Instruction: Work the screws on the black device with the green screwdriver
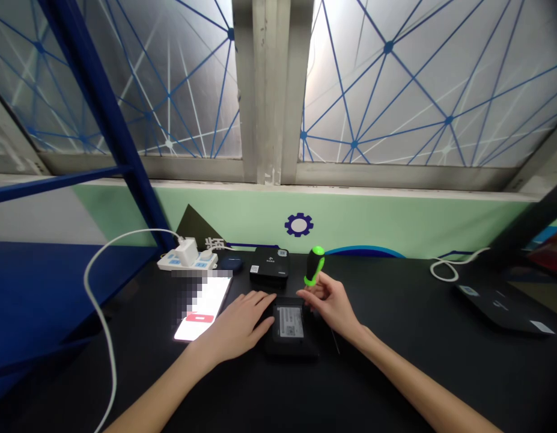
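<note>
A black box-shaped device with a printed label on its upper face lies on the black table before me. My left hand rests along its left side, fingers stretched out and touching its edge. My right hand is closed at the device's far right corner, below the handle of a green and black screwdriver. That screwdriver stands upright, handle up; its tip is hidden behind my fingers. A thin dark rod lies on the table just right of the device.
Behind the device sits another black box. To the left are a lit phone or tablet, partly blurred, and a white power strip with a charger and white cable. At right lie a flat black device and a white cord.
</note>
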### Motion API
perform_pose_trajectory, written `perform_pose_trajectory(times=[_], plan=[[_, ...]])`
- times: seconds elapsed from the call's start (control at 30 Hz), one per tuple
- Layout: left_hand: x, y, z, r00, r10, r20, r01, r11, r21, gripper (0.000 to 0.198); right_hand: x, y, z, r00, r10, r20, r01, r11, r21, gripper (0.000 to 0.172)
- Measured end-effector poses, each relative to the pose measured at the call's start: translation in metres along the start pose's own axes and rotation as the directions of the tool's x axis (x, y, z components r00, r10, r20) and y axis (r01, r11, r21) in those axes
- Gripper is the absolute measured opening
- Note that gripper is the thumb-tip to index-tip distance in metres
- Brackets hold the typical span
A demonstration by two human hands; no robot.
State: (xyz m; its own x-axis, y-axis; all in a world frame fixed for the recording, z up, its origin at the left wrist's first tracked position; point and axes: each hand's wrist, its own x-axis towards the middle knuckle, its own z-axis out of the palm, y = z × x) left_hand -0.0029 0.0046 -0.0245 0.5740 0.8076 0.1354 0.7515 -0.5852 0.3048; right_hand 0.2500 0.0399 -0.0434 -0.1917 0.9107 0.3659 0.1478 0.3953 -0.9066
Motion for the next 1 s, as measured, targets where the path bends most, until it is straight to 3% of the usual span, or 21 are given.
perform_pose_trajectory(times=[0.33, 0.47, 0.57, 0.7, 0.83, 1.0], plan=[[0.0, 0.0, 0.0, 1.0, 0.008, 0.005, -0.009, 1.0, 0.022, 0.049, -0.002, -0.014, -0.007, 0.991, -0.024, 0.134, 0.017, 0.998, 0.057, 0.029], [0.0, -0.001, 0.001, 1.0, 0.009, 0.001, -0.009, 1.0, 0.024, 0.049, 0.0, -0.006, -0.004, 0.999, -0.035, 0.035, 0.036, 0.999, -0.026, 0.026], [0.0, -0.002, 0.003, 1.0, 0.0, 0.01, -0.001, 0.999, 0.04, 0.049, 0.0, 0.0, 0.0, 0.998, -0.031, -0.057, 0.027, 0.996, -0.086, 0.035], [0.0, -0.003, 0.005, 1.0, 0.015, -0.018, -0.014, 0.999, 0.047, 0.048, -0.002, -0.003, 0.0, 1.0, -0.01, 0.016, 0.012, 0.997, -0.071, 0.024], [-0.002, -0.002, 0.006, 1.0, 0.018, -0.023, -0.017, 0.998, 0.054, 0.047, -0.003, -0.01, -0.006, 0.993, -0.07, 0.089, 0.075, 0.996, -0.045, 0.02], [-0.003, -0.002, 0.007, 1.0, 0.011, -0.016, -0.01, 0.998, 0.06, 0.048, -0.002, -0.009, -0.005, 0.992, -0.126, 0.021, 0.128, 0.984, -0.127, 0.018]])
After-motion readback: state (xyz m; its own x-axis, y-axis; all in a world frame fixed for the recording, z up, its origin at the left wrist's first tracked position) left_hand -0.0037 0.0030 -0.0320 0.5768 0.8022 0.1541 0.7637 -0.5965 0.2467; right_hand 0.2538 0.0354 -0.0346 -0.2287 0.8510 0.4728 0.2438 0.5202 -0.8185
